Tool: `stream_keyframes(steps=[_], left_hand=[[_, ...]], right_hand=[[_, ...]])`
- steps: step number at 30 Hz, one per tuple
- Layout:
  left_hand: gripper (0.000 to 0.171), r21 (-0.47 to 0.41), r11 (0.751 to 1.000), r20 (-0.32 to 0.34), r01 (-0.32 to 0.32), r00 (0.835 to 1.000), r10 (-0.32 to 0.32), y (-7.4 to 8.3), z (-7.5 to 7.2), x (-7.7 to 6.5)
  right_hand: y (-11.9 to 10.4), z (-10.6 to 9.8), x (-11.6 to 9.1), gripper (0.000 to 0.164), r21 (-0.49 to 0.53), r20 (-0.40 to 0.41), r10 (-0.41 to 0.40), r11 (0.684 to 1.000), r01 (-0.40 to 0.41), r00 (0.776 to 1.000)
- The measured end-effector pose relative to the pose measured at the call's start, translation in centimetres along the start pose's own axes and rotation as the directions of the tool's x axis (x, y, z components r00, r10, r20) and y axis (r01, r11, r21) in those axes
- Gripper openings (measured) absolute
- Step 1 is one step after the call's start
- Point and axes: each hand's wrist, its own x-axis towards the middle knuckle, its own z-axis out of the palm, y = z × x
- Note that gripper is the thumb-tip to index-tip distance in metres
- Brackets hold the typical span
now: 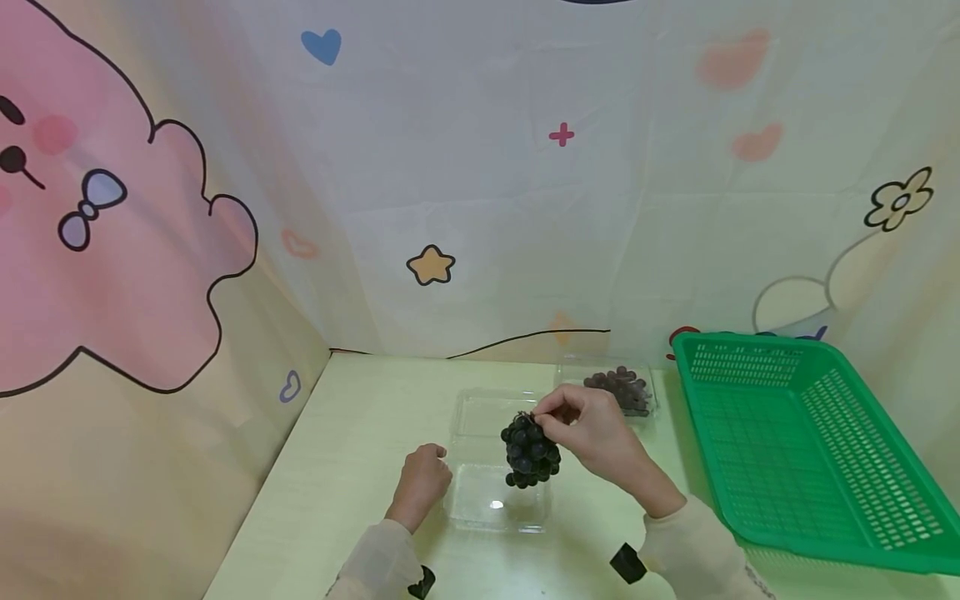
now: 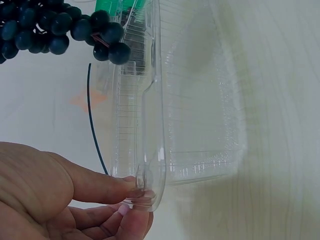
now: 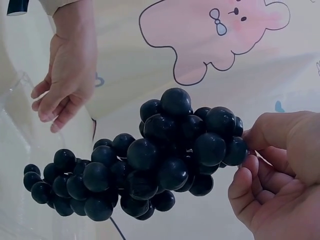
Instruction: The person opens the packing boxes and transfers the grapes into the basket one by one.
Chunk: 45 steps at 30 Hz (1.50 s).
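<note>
Lower centre of the frame, the grapes (image 1: 531, 457) are dangled, pinched at the top by the right hand (image 1: 592, 429), while the clear box (image 1: 480, 496) is pinched at its edge by the left hand (image 1: 422, 482), and through so slight a fingertip hold they could be dropped!

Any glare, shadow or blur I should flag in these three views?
Head: a small bright glare spot on the near half of the open clear plastic clamshell; left wrist: a soft shadow on the table, and thin highlights along the clamshell's edges; right wrist: dimmer overall, the grape bunch nearly black with small glints; no obvious motion blur in any view.
</note>
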Motion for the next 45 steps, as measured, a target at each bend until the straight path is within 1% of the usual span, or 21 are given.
stream_keyframes(steps=[5,9,16,19,24,27,36,39,45], left_hand=[[0.028,-0.003,1.0,-0.002,-0.006,1.0,0.006,-0.1,0.0,-0.1],[0.028,-0.013,1.0,-0.002,0.003,1.0,-0.003,-0.1,-0.1,-0.1],[0.028,-0.02,1.0,0.003,0.007,1.0,-0.007,-0.2,0.0,-0.1],[0.029,-0.023,1.0,0.016,0.017,1.0,-0.017,-0.3,0.0,0.0],[0.029,-0.021,1.0,0.024,0.01,1.0,-0.01,-0.4,0.0,0.1],[0.029,-0.016,1.0,0.023,0.005,1.0,-0.004,-0.5,0.0,0.2],[0.028,-0.005,1.0,0.018,-0.003,1.0,0.003,-0.2,-0.2,0.1],[0.028,0.003,1.0,0.015,-0.002,1.0,0.001,-0.2,-0.2,0.1],[0.03,0.007,1.0,0.016,0.006,1.0,-0.006,-0.1,-0.3,0.1]], right_hand=[[-0.3,-0.4,0.1,0.017,-0.012,-0.008,-0.004,1.0,0.004,1.0],[-0.5,-0.8,0.2,0.017,-0.027,-0.018,-0.014,1.0,0.014,1.0],[-0.9,-1.6,0.0,0.014,-0.037,-0.025,-0.001,0.999,0.0,1.0],[-1.0,-2.0,-0.1,0.014,-0.037,-0.027,-0.014,0.999,0.013,1.0],[-0.9,-2.6,-0.1,0.017,-0.023,-0.034,-0.052,0.998,0.052,0.998],[-0.8,-3.0,-0.1,0.017,-0.029,-0.044,-0.058,0.998,0.057,0.997],[-1.0,-4.1,-0.7,0.016,-0.064,-0.05,-0.017,0.998,0.013,0.999],[-1.1,-4.6,-0.9,0.015,-0.063,-0.05,-0.013,0.998,0.01,0.999],[-1.3,-5.5,-1.3,0.015,-0.094,-0.078,-0.019,0.996,0.012,0.997]])
